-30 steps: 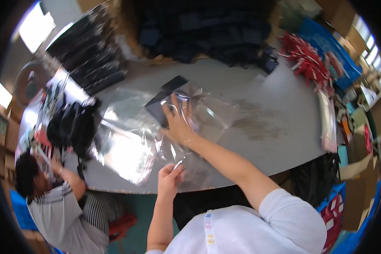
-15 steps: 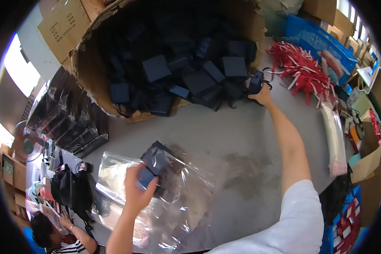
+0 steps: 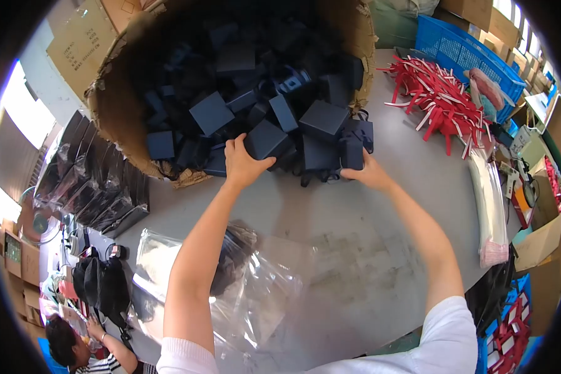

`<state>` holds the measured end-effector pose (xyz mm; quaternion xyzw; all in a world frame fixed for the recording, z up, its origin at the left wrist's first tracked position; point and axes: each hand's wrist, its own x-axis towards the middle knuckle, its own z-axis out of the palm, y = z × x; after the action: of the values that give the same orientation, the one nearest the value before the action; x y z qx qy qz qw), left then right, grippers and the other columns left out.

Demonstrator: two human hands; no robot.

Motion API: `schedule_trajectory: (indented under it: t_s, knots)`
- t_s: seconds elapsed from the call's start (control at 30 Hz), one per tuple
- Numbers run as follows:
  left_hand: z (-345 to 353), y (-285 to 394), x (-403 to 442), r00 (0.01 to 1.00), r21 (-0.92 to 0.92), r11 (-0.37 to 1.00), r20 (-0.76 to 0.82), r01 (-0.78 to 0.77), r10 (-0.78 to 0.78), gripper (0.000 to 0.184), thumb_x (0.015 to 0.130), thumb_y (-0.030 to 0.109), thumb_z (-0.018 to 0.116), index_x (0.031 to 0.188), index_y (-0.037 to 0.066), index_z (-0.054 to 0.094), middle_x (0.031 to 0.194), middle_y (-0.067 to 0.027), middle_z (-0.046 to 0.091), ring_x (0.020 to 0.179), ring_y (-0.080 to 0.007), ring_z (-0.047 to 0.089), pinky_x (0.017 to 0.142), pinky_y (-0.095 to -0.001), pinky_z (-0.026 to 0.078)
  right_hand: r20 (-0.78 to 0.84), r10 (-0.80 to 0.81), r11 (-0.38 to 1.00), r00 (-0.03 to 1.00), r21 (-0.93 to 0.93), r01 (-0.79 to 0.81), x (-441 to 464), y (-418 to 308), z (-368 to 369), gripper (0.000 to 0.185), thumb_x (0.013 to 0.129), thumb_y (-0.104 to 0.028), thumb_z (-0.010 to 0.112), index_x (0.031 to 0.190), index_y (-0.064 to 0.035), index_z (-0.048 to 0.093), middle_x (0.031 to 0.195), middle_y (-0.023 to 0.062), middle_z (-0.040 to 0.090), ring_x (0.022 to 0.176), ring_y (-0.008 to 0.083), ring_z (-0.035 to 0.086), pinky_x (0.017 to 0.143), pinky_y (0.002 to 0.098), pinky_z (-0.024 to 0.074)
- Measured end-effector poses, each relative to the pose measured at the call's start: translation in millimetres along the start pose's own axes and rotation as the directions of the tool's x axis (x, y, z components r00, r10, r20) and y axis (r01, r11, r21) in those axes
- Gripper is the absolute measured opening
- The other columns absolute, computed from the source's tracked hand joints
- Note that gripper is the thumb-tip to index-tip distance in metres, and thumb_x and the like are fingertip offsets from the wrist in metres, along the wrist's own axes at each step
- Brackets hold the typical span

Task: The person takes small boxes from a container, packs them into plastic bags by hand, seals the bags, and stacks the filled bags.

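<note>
At the mouth of a large cardboard carton (image 3: pixel 96 103) full of dark blue boxes, my left hand (image 3: pixel 243 163) has its thumb and fingers around the near corner of one dark blue box (image 3: pixel 268 138). To the right, my right hand (image 3: pixel 371 172) grips a small dark box (image 3: pixel 351 153) at the carton's near right edge; a black ribbon loop shows close by. Below my left forearm lies a clear plastic bag (image 3: pixel 265 293) on the grey table, with dark boxes (image 3: pixel 235 249) inside it, partly hidden by the arm.
Dark boxes in plastic wrap (image 3: pixel 93 181) stand at the left. Red and white ribbons (image 3: pixel 439 100) lie at the right, near a blue crate (image 3: pixel 470 59). A long plastic-wrapped bundle (image 3: pixel 489 206) rests by the right edge. Another person (image 3: pixel 68 343) works at lower left.
My left hand has left the plastic bag and moved up to a box in the carton. My right hand has shifted down and left with a small dark box.
</note>
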<state>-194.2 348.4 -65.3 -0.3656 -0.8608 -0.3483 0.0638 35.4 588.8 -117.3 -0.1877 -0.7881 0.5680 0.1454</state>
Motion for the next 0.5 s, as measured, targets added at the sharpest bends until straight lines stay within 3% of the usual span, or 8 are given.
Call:
schedule_trajectory:
  t_s: [0.03, 0.1, 0.13, 0.2, 0.27, 0.4, 0.47, 0.5]
  knots:
    - [-5, 2, -19, 1.000, 0.065, 0.998, -0.004, -0.004, 0.004, 0.095, 0.060, 0.039, 0.083, 0.136, 0.001, 0.041, 0.125, -0.0190, 0.042, 0.119, -0.0382, 0.044, 0.101, -0.0454, 0.041, 0.006, -0.003, 1.000, 1.000, 0.000, 0.003, -6, 7, 3, 0.111, 0.068, -0.046, 0.084, 0.150, -0.0012, 0.025, 0.140, 0.0220, 0.045, 0.132, 0.0298, 0.042, 0.109, 0.0340, 0.0331]
    - [-25, 25, -73, 0.998, 0.199, 0.978, -0.001, -0.063, 0.065, 0.092, 0.057, 0.040, 0.083, 0.130, 0.000, 0.046, 0.118, -0.0180, 0.045, 0.112, -0.0362, 0.046, 0.094, -0.0451, 0.043, -0.135, 0.035, 0.889, 0.990, 0.457, 0.031, -19, 32, 13, 0.109, 0.069, -0.046, 0.083, 0.150, -0.0039, 0.022, 0.126, 0.0192, 0.054, 0.119, 0.0265, 0.052, 0.100, 0.0335, 0.0412]
    - [-35, 43, -109, 0.996, 0.207, 0.974, 0.034, -0.088, 0.082, 0.090, 0.056, 0.039, 0.083, 0.129, 0.000, 0.047, 0.117, -0.0176, 0.046, 0.110, -0.0362, 0.046, 0.093, -0.0455, 0.042, -0.115, 0.061, 0.889, 0.992, 0.459, -0.002, -43, 23, 15, 0.109, 0.069, -0.046, 0.083, 0.150, -0.0039, 0.022, 0.126, 0.0192, 0.054, 0.119, 0.0265, 0.052, 0.100, 0.0335, 0.0412]
    - [-45, 76, -181, 0.983, 0.186, 0.967, 0.092, -0.176, 0.162, 0.088, 0.054, 0.038, 0.083, 0.126, 0.001, 0.048, 0.113, -0.0164, 0.046, 0.107, -0.0373, 0.046, 0.093, -0.0481, 0.039, -0.062, 0.276, 0.949, 0.959, 0.176, -0.262, -96, -30, 14, 0.105, 0.070, -0.047, 0.082, 0.147, -0.0068, 0.022, 0.114, 0.0153, 0.059, 0.106, 0.0242, 0.057, 0.091, 0.0360, 0.0447]
    - [-40, 104, -248, 0.976, 0.194, 0.962, 0.146, -0.190, 0.163, 0.092, 0.054, 0.038, 0.084, 0.130, 0.001, 0.045, 0.113, -0.0165, 0.045, 0.107, -0.0377, 0.044, 0.097, -0.0492, 0.035, -0.045, 0.354, 0.933, 0.934, 0.093, -0.349, -129, -47, 22, 0.102, 0.069, -0.049, 0.082, 0.143, -0.0085, 0.024, 0.110, 0.0134, 0.058, 0.100, 0.0217, 0.058, 0.085, 0.0367, 0.0450]
    - [-5, 110, -324, 0.979, 0.221, 0.968, 0.187, -0.122, 0.081, 0.100, 0.057, 0.043, 0.084, 0.136, 0.000, 0.041, 0.119, -0.0185, 0.045, 0.115, -0.0398, 0.042, 0.101, -0.0519, 0.031, -0.094, 0.300, 0.947, 0.949, 0.149, -0.284, -185, -55, 44, 0.091, 0.072, -0.043, 0.080, 0.142, -0.0076, 0.034, 0.110, 0.0115, 0.055, 0.100, 0.0208, 0.056, 0.086, 0.0352, 0.0461]
    - [-13, 114, -350, 0.970, 0.223, 0.951, 0.163, -0.214, 0.180, 0.100, 0.061, 0.047, 0.082, 0.138, -0.002, 0.040, 0.131, -0.0204, 0.043, 0.126, -0.0402, 0.038, 0.107, -0.0537, 0.026, -0.205, 0.138, 0.989, 0.969, -0.015, -0.144, -206, -57, 52, 0.082, 0.070, -0.046, 0.081, 0.136, -0.0106, 0.049, 0.122, 0.0189, 0.049, 0.112, 0.0269, 0.053, 0.092, 0.0401, 0.0449]
    - [-35, 123, -359, 0.966, 0.141, 0.968, 0.185, -0.206, 0.179, 0.099, 0.064, 0.046, 0.082, 0.141, 0.000, 0.039, 0.137, -0.0216, 0.041, 0.131, -0.0413, 0.034, 0.109, -0.0562, 0.023, -0.350, 0.040, 0.993, 0.936, -0.090, -0.077, -227, -74, 68, 0.073, 0.068, -0.043, 0.082, 0.130, -0.0138, 0.058, 0.122, 0.0204, 0.045, 0.112, 0.0311, 0.051, 0.096, 0.0424, 0.0427]
